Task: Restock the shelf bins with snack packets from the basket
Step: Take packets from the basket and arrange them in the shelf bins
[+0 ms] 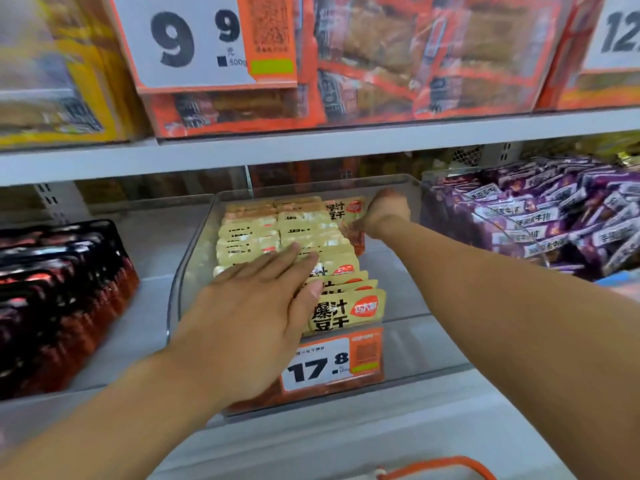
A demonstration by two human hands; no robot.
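**Both hands in the clear bin, packets in rows**

Head view. Left hand (256,303) laid flat, fingers straight and close together, pressing on the tops of the cream-yellow snack packets (277,237) in the left and middle of the clear bin (398,306); nothing gripped. Right hand (384,213) reaching to the bin's far right corner, fingers curled and pinching a red packet (356,237) standing upright against the right end of the rows; grip partly hidden behind the wrist.

Cream-yellow packets standing on edge in two rows running from the bin's front wall to its back wall, faces turned to the front, long axes lying across the bin, left to right. Front packet (346,311) leaning back slightly, bold black characters and a red-orange oval logo on its face.

On the bin's front wall, a price tag (322,365) reading 17.8 beside an orange panel. On the upper shelf, a larger tag (194,39) reading 9.9. Purple packets (540,216) heaped in the bin to the right; black-and-red packets (59,296) to the left. Orange basket rim (446,464) at the bottom edge.
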